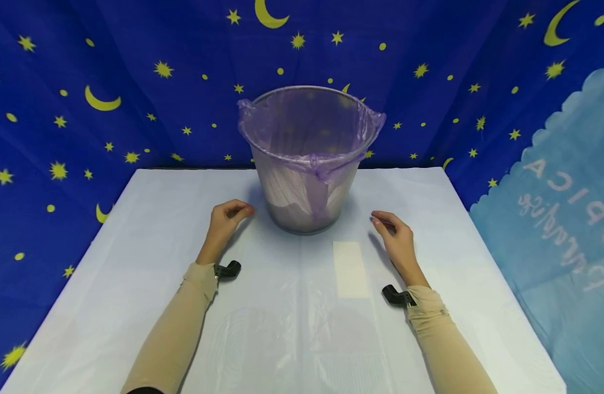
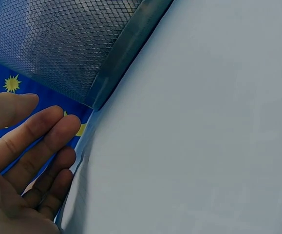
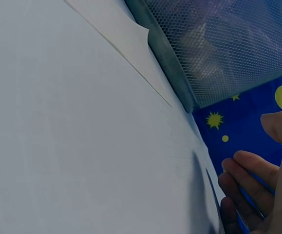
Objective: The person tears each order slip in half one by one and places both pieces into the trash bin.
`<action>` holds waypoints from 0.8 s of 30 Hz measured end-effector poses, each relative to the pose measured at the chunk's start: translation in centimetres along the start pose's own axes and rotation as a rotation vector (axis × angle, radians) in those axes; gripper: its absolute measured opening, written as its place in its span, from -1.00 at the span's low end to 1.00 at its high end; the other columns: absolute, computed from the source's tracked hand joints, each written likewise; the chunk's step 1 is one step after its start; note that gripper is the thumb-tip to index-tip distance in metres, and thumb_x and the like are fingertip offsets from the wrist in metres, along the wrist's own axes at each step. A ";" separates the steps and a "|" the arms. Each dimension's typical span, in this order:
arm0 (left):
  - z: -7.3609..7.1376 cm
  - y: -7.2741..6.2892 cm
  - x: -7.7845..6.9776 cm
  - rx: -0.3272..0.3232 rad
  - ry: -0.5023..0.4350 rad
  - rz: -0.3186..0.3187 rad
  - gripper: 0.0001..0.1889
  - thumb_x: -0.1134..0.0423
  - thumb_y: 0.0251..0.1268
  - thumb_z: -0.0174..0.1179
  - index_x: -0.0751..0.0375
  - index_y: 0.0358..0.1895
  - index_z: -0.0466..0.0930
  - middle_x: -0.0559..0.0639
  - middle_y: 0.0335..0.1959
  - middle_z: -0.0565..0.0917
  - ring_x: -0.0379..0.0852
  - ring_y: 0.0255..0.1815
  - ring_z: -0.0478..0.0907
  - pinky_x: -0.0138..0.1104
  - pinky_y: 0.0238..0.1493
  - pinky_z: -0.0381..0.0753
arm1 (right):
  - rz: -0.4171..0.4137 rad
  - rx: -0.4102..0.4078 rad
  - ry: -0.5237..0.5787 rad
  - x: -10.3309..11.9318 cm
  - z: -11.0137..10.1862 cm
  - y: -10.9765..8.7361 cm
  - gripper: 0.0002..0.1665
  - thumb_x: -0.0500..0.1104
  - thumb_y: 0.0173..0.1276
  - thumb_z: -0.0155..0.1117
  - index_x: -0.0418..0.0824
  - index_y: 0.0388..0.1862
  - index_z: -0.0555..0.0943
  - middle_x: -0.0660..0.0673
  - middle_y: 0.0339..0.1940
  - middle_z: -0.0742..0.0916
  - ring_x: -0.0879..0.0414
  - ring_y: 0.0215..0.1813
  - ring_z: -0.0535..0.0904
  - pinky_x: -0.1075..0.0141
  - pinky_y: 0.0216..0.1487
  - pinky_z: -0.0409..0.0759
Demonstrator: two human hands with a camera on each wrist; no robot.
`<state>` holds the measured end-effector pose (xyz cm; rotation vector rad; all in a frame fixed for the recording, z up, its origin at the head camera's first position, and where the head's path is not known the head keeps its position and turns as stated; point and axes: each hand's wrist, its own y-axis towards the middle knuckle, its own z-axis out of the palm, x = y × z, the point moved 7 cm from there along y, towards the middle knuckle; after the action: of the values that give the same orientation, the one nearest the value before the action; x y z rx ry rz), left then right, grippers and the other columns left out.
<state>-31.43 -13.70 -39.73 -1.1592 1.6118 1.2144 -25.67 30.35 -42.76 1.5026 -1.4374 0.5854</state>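
A silvery mesh wastebasket (image 1: 287, 186) stands upright at the far middle of the table. A thin purple plastic bag (image 1: 321, 164) lines it, folded over the rim, with bunched parts at the left, right and front. To the basket's left my left hand (image 1: 226, 219) hovers low over the table, fingers loosely bent and holding nothing. My right hand (image 1: 396, 235) is on the other side, also empty, with relaxed fingers a short way from the basket. In both wrist views the mesh wall (image 2: 67, 44) and dark base band (image 3: 167, 58) show beyond the hands.
A pale paper rectangle (image 1: 351, 270) lies flat on the white-covered table (image 1: 159, 219), in front of the basket and toward the right. Behind hangs a blue curtain (image 1: 183, 82) with yellow moons and stars. A light-blue lettered cloth (image 1: 568, 235) hangs at right.
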 end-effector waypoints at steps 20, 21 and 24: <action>0.3 1.2 2.8 -0.011 -0.024 -0.006 -0.81 0.40 0.46 0.30 0.56 -0.14 0.74 0.49 -0.18 0.76 0.33 -0.12 0.70 -0.48 -0.01 0.59 | 0.001 -0.016 -0.036 -0.3 -0.2 -0.1 -0.60 0.07 0.59 0.30 -0.12 0.20 0.76 -0.16 0.12 0.82 0.48 0.00 0.63 0.58 0.10 0.51; 0.3 1.1 2.3 -0.007 -0.023 -0.005 -0.81 0.41 0.46 0.29 0.57 -0.14 0.73 0.50 -0.18 0.75 0.35 -0.12 0.70 -0.47 -0.02 0.60 | 0.001 -0.016 -0.037 -0.3 -0.2 0.0 -0.61 0.07 0.59 0.30 -0.12 0.19 0.76 -0.15 0.11 0.82 0.48 0.00 0.63 0.58 0.11 0.50; 0.0 0.9 0.7 -0.005 -0.023 -0.024 -0.82 0.47 0.45 0.27 0.63 -0.15 0.71 0.56 -0.18 0.73 0.47 -0.09 0.64 -0.45 -0.02 0.60 | -0.001 -0.015 -0.036 -0.2 0.0 0.4 -0.62 0.06 0.59 0.31 -0.12 0.18 0.76 -0.16 0.11 0.83 0.46 0.01 0.63 0.58 0.12 0.50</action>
<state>-32.44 -13.74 -40.17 -1.1601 1.5744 1.2128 -26.11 30.48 -42.77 1.5088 -1.4650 0.5484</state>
